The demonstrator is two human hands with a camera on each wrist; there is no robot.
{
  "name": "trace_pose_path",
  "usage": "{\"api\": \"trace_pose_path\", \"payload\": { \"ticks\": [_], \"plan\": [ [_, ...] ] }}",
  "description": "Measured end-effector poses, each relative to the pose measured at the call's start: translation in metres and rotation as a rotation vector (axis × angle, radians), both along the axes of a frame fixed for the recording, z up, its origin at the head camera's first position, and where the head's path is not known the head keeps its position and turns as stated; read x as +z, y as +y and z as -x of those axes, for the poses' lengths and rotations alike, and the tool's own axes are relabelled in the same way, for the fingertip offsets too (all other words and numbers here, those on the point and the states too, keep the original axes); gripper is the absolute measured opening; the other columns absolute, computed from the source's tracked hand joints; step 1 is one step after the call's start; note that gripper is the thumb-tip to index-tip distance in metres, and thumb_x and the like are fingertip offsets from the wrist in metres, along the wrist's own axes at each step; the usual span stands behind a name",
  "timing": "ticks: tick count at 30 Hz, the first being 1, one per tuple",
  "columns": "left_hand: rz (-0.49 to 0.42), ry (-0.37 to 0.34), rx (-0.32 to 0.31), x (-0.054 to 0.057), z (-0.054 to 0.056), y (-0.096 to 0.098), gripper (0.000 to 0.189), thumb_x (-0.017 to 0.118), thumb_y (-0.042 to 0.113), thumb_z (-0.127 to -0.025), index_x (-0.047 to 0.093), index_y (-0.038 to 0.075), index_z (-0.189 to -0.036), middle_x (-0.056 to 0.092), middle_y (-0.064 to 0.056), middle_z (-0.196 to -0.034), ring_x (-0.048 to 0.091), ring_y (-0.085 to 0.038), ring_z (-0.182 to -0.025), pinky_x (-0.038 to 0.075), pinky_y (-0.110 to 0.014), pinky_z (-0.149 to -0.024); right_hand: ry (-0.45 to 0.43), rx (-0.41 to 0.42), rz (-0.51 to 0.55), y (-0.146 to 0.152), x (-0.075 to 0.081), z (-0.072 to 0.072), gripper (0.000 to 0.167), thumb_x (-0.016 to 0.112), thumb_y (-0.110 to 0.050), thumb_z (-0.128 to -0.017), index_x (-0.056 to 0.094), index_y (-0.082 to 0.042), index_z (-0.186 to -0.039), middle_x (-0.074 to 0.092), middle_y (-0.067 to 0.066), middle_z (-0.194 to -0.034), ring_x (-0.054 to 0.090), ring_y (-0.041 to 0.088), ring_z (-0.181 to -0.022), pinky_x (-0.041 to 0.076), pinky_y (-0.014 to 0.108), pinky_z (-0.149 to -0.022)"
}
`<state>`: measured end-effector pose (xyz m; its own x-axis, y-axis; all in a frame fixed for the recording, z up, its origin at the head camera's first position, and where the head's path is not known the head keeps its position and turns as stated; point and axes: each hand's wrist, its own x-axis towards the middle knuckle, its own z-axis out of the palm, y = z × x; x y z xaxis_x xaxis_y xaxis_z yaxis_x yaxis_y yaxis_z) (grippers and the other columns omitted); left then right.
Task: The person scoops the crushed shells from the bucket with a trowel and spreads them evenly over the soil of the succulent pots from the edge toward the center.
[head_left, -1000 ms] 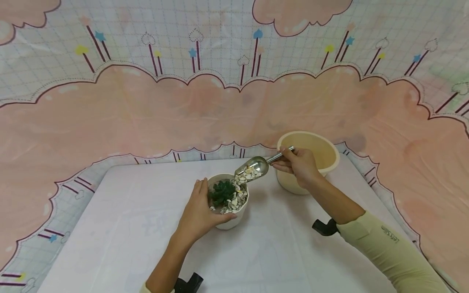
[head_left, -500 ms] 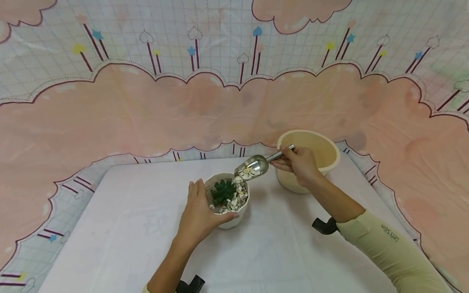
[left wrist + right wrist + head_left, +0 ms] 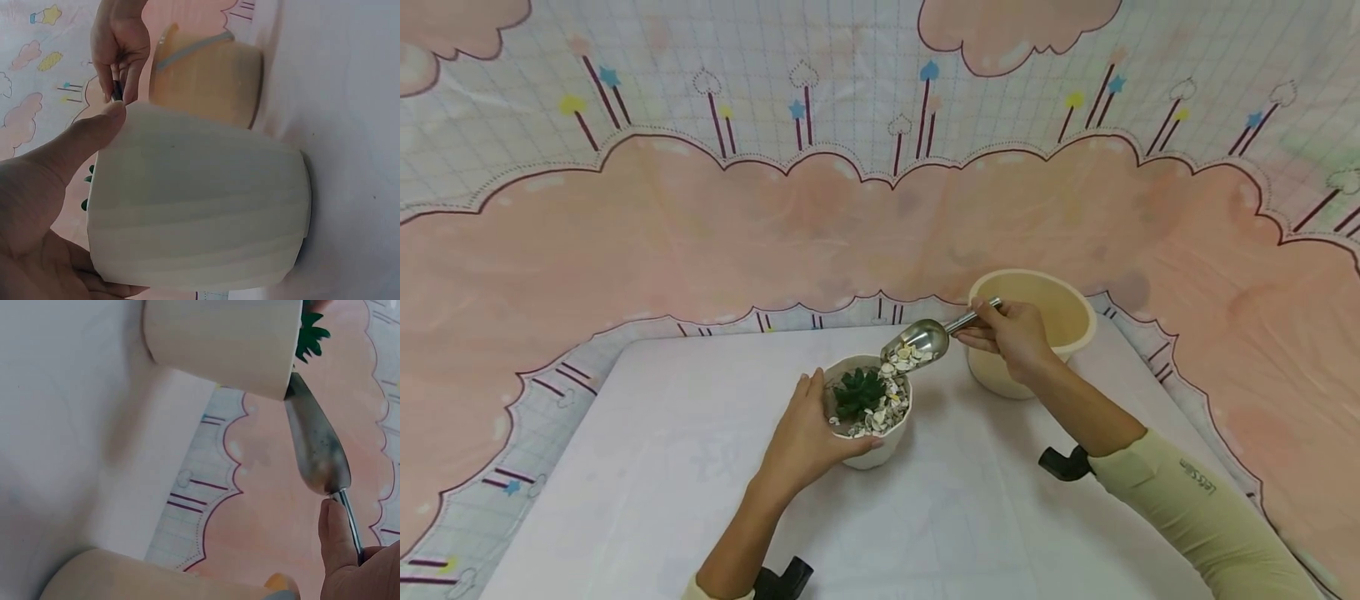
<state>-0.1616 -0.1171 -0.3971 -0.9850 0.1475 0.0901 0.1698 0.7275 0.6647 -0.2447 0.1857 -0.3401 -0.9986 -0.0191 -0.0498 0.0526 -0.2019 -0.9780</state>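
A white ribbed flower pot (image 3: 868, 455) stands on the white table, with a dark green succulent (image 3: 858, 393) in it. Pale stone chips (image 3: 889, 414) cover the right part inside the pot. My left hand (image 3: 805, 437) holds the pot by its rim, thumb on the near side and fingers on the far left. My right hand (image 3: 1021, 340) pinches the thin handle of a metal scoop (image 3: 930, 335). Its mouth tilts down at the pot's right rim, with more chips lying in it. Seen from the right wrist, the scoop's underside (image 3: 319, 447) meets the rim.
A cream bucket (image 3: 1078, 335) stands right behind the pot, under and beyond my right hand; its grey handle (image 3: 194, 52) shows in the left wrist view. Behind the table's far edge hangs a patterned cloth (image 3: 775, 225).
Slightly fewer chips appear to lie in the scoop than a second ago. Both hands, the pot and the bucket stay almost in place.
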Motion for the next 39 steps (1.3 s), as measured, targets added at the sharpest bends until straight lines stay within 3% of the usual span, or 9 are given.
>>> {"api": "trace_pose_path", "payload": {
  "ticks": [5, 9, 13, 17, 26, 33, 39],
  "plan": [
    [-0.026, -0.031, -0.023, -0.001, -0.001, -0.001, 0.132, 0.098, 0.048, -0.069, 0.024, -0.012, -0.161, 0.026, -0.033, -0.165, 0.021, -0.049, -0.154, 0.034, -0.063, -0.116, 0.002, 0.003, 0.003, 0.000, 0.000, 0.000, 0.031, 0.053, -0.008, -0.111, 0.052, 0.023, -0.118, 0.075, 0.013, -0.083, 0.078, 0.018, -0.076, 0.061, 0.031, -0.080],
    [-0.055, -0.029, 0.025, 0.002, -0.009, 0.007, 0.134, 0.099, 0.045, -0.069, 0.021, -0.014, -0.160, 0.021, -0.034, -0.166, 0.015, -0.050, -0.156, 0.033, -0.065, -0.116, -0.005, 0.008, 0.005, 0.000, -0.001, -0.001, 0.030, 0.053, -0.007, -0.111, 0.054, 0.022, -0.117, 0.075, 0.013, -0.083, 0.078, 0.018, -0.076, 0.061, 0.032, -0.080],
    [-0.030, 0.020, 0.074, 0.004, -0.014, 0.017, 0.135, 0.100, 0.047, -0.068, 0.022, -0.017, -0.158, 0.025, -0.036, -0.162, 0.014, -0.051, -0.155, 0.035, -0.064, -0.114, -0.008, 0.008, 0.006, 0.001, 0.000, -0.001, 0.030, 0.053, -0.007, -0.111, 0.053, 0.022, -0.117, 0.075, 0.014, -0.084, 0.078, 0.018, -0.077, 0.061, 0.032, -0.081],
    [-0.011, 0.047, 0.076, 0.001, -0.012, 0.018, 0.133, 0.100, 0.046, -0.067, 0.025, -0.017, -0.158, 0.028, -0.036, -0.162, 0.016, -0.050, -0.155, 0.034, -0.062, -0.116, -0.004, 0.001, 0.005, 0.001, 0.000, 0.001, 0.030, 0.053, -0.008, -0.111, 0.053, 0.021, -0.117, 0.075, 0.013, -0.084, 0.078, 0.018, -0.078, 0.061, 0.032, -0.081],
    [-0.041, 0.019, 0.010, -0.002, -0.004, 0.010, 0.134, 0.100, 0.045, -0.067, 0.023, -0.015, -0.160, 0.020, -0.035, -0.166, 0.016, -0.051, -0.155, 0.034, -0.063, -0.116, 0.000, -0.016, -0.010, -0.001, 0.002, 0.002, 0.027, 0.054, -0.009, -0.111, 0.056, 0.017, -0.114, 0.076, 0.012, -0.082, 0.078, 0.019, -0.076, 0.061, 0.032, -0.079],
    [-0.017, 0.015, 0.067, 0.002, -0.011, 0.017, 0.138, 0.098, 0.052, -0.068, 0.019, -0.015, -0.160, 0.024, -0.034, -0.164, 0.010, -0.049, -0.157, 0.033, -0.064, -0.116, 0.000, -0.017, -0.004, -0.001, 0.004, 0.002, 0.020, 0.054, -0.009, -0.111, 0.060, 0.010, -0.106, 0.076, 0.013, -0.083, 0.078, 0.019, -0.075, 0.061, 0.031, -0.079],
    [-0.014, 0.038, 0.058, 0.000, -0.008, 0.016, 0.133, 0.097, 0.050, -0.070, 0.023, -0.016, -0.159, 0.026, -0.034, -0.163, 0.013, -0.050, -0.156, 0.032, -0.064, -0.117, 0.009, -0.008, -0.002, -0.002, 0.007, 0.001, 0.026, 0.054, -0.008, -0.110, 0.057, 0.017, -0.110, 0.076, 0.013, -0.084, 0.078, 0.018, -0.077, 0.061, 0.031, -0.080]
  ]
}}
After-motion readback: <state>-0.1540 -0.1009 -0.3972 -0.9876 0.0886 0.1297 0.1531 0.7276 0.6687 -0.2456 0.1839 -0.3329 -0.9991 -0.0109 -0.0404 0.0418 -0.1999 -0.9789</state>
